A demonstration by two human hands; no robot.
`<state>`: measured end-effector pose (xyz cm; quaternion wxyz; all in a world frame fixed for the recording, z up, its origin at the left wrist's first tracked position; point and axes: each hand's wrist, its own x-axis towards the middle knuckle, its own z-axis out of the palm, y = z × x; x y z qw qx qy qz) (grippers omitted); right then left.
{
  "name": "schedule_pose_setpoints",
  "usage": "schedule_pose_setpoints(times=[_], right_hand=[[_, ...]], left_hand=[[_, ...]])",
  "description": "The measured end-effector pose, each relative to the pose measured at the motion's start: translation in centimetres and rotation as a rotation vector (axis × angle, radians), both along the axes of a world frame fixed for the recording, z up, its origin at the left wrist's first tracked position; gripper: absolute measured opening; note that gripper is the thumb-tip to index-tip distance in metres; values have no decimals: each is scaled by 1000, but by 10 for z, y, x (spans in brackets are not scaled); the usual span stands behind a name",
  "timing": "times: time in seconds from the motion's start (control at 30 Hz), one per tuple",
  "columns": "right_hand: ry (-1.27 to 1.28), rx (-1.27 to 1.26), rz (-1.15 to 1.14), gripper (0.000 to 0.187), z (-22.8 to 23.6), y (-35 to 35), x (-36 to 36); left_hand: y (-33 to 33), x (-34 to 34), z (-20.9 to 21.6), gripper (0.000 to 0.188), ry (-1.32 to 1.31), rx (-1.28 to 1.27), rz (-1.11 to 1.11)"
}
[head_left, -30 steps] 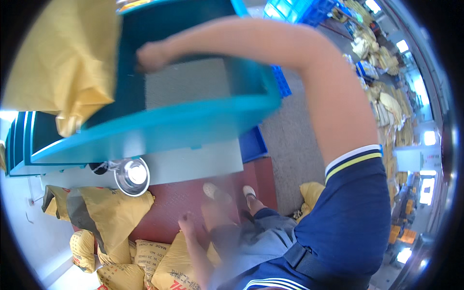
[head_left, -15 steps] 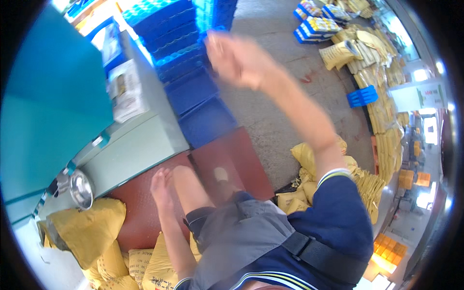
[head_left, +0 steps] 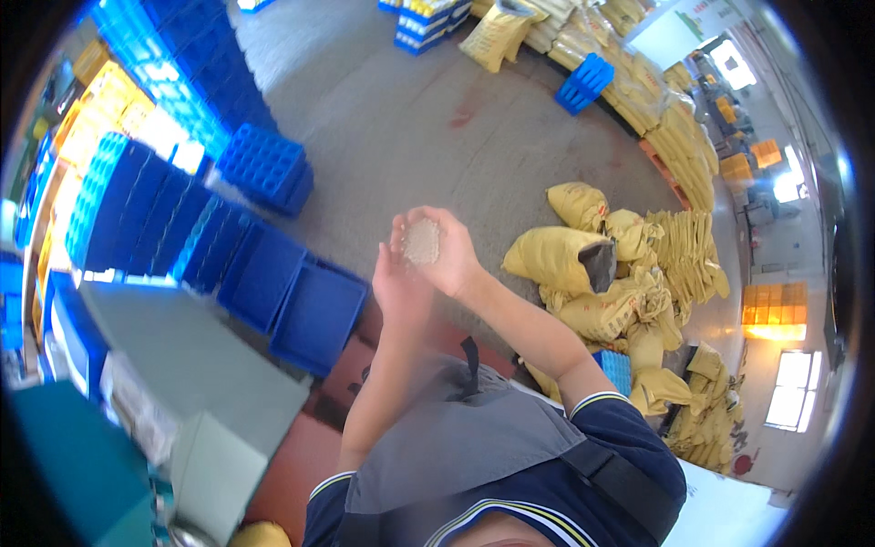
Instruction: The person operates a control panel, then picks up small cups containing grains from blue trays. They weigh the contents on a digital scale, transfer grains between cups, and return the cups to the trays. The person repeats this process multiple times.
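My right hand [head_left: 453,257] is cupped, palm up, out in front of me over the grey floor. A small heap of pale, off-white granules [head_left: 421,242] lies in its palm. Close against its side is my left hand [head_left: 399,290], slightly blurred. Its visible fingers point forward, apart from one another and partly hidden by the right hand. I see no separate thing in the left hand. Both forearms reach forward past my grey apron [head_left: 447,438].
Blue crates [head_left: 319,314] and a grey-green machine housing [head_left: 200,365] stand to my left. To the right, an open-mouthed yellow sack [head_left: 556,258] lies on a pile of sacks. More stacked sacks [head_left: 684,155] line the far right, beside a blue crate [head_left: 584,84].
My view has turned rightward. My right hand has drawn back from the blue crates and is cupped with granules showing. My left hand has risen from beside my leg to meet it.
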<state>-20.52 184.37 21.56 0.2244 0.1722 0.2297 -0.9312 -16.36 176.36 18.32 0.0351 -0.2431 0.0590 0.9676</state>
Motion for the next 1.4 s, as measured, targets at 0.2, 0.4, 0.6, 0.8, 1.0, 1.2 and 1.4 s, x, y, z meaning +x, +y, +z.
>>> schedule_pose_setpoints(times=[0.2, 0.4, 0.6, 0.8, 1.0, 1.2, 1.4], right_hand=[[448, 205, -98, 19, -112, 21, -163], [575, 472, -189, 20, -149, 46, -357], [851, 922, -210, 35, -246, 102, -598], [1058, 1046, -89, 25, -327, 110, -847], [671, 719, -279, 19, -315, 68, -1128], [512, 600, -254, 20, -302, 74, -1387], [173, 43, -192, 39, -342, 63, -1658]], left_hand=[[26, -185, -109, 38, 91, 53, -49], [64, -390, -158, 38, 83, 138, -106], [115, -655, -262, 39, 536, 501, -157], [112, -884, -339, 36, 287, 608, -52], [60, -1162, -345, 34, -174, 197, 161], [38, -1446, -287, 33, -7, 444, 85], [68, -1718, -280, 40, 97, -280, 84]])
